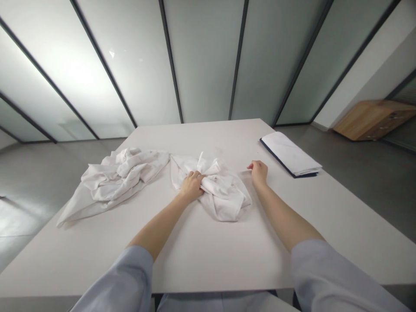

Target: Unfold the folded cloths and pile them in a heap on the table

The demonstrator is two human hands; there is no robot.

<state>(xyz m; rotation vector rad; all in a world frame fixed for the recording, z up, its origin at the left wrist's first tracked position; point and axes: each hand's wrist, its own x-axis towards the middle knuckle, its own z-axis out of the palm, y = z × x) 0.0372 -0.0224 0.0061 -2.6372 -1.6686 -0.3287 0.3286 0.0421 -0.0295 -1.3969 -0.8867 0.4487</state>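
- The crumpled white garment [216, 186] is bunched under the left hand [191, 185] — fingers closed on it.
- An edge beside the right hand [259, 172] is pinched in its fingers — spreading flat on the bench [208, 255] seems needed.

White table [208, 255], square-edged, set before frosted glass panels; on it a crumpled white garment [216, 186] near the middle, a second rumpled white heap [113, 177] just to its left, touching it, and a folded white stack [290, 154] at the far right edge
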